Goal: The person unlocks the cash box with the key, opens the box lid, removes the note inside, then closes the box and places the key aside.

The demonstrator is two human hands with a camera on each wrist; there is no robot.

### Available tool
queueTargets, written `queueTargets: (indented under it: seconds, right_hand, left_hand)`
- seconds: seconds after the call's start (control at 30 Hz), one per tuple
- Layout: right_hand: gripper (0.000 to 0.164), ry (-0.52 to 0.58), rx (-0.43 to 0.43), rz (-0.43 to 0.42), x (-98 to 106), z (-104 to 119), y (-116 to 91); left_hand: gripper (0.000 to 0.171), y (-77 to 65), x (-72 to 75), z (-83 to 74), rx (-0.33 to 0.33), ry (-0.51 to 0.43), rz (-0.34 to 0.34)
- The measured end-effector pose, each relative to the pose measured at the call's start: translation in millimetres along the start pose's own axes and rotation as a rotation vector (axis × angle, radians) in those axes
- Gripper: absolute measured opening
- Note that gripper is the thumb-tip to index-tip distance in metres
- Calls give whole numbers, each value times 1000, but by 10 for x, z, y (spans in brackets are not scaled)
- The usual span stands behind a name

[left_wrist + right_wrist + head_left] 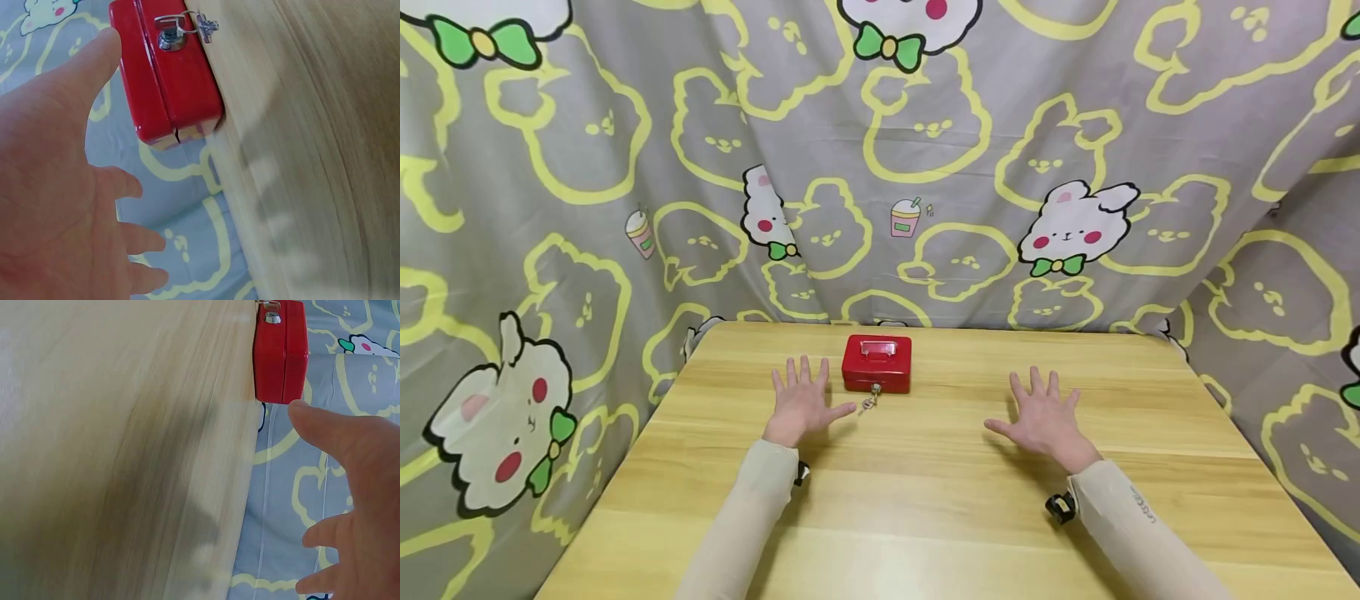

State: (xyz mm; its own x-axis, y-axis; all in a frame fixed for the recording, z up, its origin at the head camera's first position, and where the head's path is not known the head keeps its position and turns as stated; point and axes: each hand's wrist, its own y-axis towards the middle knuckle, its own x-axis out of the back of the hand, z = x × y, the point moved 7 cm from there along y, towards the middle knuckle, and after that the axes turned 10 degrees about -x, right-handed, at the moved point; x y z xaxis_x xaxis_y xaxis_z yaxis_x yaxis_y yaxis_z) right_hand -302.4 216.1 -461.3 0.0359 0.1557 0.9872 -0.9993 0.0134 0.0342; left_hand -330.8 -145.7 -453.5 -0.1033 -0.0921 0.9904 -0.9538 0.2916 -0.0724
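A small red cash box (877,367) with a folding handle (878,348) on its lid stands closed toward the back of the table. A key sits in the lock (171,39) on its front, and more keys (868,403) hang from it on a ring. My left hand (802,403) is spread just left of the box, its thumb pointing toward the keys, and holds nothing. Farther off to the right, my right hand (1047,417) has its fingers spread too, with nothing in it. Both hands hover palm down above the wood.
The light wooden table (910,517) reaches back to a grey curtain (940,283) printed with yellow outlines and white bunnies, which also hangs along both sides. Dark wrist cameras show at the left cuff (802,473) and the right cuff (1062,507).
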Motion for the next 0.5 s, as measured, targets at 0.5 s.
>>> queueTargets:
  seconds: [0.5]
  right_hand:
    - [84,332,236,126,-123,470,279]
  left_hand:
    - [95,264,-66,52,-187,-316,-21]
